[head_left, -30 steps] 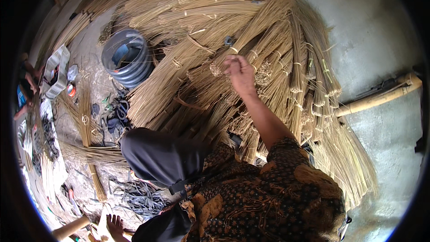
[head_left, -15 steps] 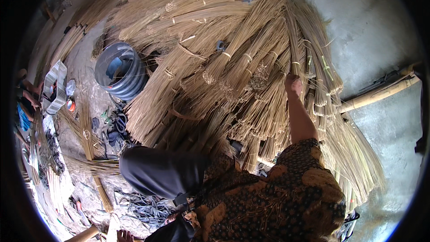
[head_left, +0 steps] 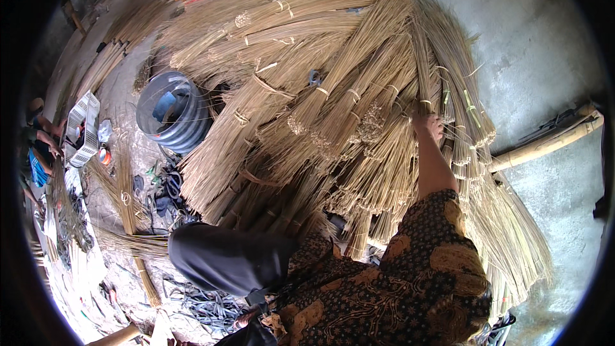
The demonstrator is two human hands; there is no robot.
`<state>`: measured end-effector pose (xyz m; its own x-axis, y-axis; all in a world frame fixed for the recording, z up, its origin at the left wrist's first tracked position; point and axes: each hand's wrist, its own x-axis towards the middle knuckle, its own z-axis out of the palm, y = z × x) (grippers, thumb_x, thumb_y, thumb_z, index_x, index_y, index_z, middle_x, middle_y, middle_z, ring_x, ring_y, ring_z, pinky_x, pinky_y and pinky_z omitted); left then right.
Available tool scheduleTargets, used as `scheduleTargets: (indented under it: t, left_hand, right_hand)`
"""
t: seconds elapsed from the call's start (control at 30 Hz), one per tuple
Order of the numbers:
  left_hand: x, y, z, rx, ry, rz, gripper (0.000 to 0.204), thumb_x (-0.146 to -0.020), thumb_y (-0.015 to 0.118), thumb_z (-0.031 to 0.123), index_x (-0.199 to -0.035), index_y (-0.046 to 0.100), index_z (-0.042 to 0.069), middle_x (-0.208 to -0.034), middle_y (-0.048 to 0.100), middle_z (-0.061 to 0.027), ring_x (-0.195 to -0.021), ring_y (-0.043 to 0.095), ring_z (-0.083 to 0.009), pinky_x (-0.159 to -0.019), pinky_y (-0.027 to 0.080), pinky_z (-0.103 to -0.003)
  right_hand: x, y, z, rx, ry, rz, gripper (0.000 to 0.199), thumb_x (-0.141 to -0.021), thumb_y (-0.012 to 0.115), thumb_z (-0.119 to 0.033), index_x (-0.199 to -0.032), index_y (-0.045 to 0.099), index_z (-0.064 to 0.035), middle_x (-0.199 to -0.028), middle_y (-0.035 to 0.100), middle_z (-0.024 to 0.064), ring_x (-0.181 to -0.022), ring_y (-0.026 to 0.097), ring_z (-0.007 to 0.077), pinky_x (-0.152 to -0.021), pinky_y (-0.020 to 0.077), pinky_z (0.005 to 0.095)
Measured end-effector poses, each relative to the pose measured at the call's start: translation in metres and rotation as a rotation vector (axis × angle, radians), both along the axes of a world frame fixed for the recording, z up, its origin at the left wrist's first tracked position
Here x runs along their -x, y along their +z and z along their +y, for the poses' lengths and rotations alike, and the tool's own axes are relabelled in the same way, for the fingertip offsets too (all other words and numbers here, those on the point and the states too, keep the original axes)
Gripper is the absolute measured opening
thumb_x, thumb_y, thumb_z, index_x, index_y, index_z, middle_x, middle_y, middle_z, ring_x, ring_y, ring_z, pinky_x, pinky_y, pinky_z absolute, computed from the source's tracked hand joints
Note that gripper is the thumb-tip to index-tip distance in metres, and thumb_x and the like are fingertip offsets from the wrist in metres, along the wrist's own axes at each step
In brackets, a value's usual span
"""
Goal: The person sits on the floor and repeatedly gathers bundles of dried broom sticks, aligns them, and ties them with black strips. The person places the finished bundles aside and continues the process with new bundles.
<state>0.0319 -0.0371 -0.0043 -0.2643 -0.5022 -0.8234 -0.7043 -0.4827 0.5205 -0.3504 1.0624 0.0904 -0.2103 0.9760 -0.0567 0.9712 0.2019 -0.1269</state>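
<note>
A big heap of tied bundles of thin straw-coloured sticks fans out in front of me. My right hand reaches up from a brown patterned sleeve and lies on the right side of the heap. Its fingers curl around one upright stick bundle just below its tie. My left hand is out of sight. My knee in dark trousers sits at the lower left of the heap.
A grey ribbed tub stands left of the heap. A bamboo pole lies on the concrete floor at right. A white basket, loose straps and another person are at the left.
My right hand has moved from the middle of the heap to its right side, where it now lies on an upright bundle. The view has shifted slightly.
</note>
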Motion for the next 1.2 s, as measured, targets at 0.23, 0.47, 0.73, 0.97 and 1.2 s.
scheduleTargets:
  t: [0.23,0.47,0.73,0.97,1.2]
  left_hand:
    - [0.022,0.011,0.014,0.020,-0.013,-0.013,0.050,-0.104,0.055,0.039,-0.145,0.051,0.011,-0.137,0.059,-0.0141,-0.121,0.062,-0.0387,-0.093,0.056,-0.055]
    - [0.029,0.019,0.023,0.037,-0.017,-0.013,0.050,-0.105,0.055,0.039,-0.145,0.051,0.011,-0.137,0.059,-0.0143,-0.120,0.062,-0.0384,-0.092,0.056,-0.054]
    - [0.041,0.015,0.022,0.035,-0.037,0.026,0.049,-0.105,0.055,0.039,-0.146,0.051,0.012,-0.137,0.059,-0.0146,-0.119,0.062,-0.0380,-0.092,0.055,-0.053]
    - [0.033,0.011,0.017,0.039,-0.055,0.063,0.049,-0.105,0.054,0.039,-0.146,0.050,0.012,-0.137,0.059,-0.0148,-0.117,0.062,-0.0376,-0.091,0.055,-0.053]
    - [0.027,0.007,0.014,0.038,-0.066,0.121,0.049,-0.105,0.054,0.039,-0.146,0.050,0.012,-0.136,0.059,-0.0150,-0.116,0.062,-0.0373,-0.090,0.054,-0.052]
  right_hand:
    - [0.004,-0.023,0.007,0.114,0.006,-0.104,0.119,-0.078,0.070,-0.078,-0.163,0.024,-0.0077,-0.163,0.038,0.0162,-0.150,0.033,0.0343,-0.117,0.0328,0.0509]
    - [0.002,-0.036,0.043,0.277,0.118,0.055,0.102,-0.079,0.073,-0.064,-0.154,0.043,-0.0017,-0.153,0.052,0.0193,-0.143,0.047,0.0343,-0.115,0.0412,0.0453]
    - [-0.037,0.003,0.047,0.996,0.219,1.016,0.047,-0.092,0.071,-0.045,-0.116,0.064,-0.0057,-0.095,0.072,0.0112,-0.084,0.073,0.0289,-0.073,0.0606,0.0471]
    - [-0.038,-0.006,-0.010,1.161,0.252,1.182,0.034,-0.090,0.075,-0.029,-0.114,0.062,-0.0087,-0.082,0.068,0.0072,-0.069,0.071,0.0242,-0.064,0.0615,0.0433]
    - [-0.024,0.017,-0.097,1.229,0.453,1.526,0.063,-0.086,0.074,-0.025,-0.139,0.050,-0.0023,-0.091,0.066,0.0074,-0.075,0.066,0.0202,-0.071,0.0608,0.0373]
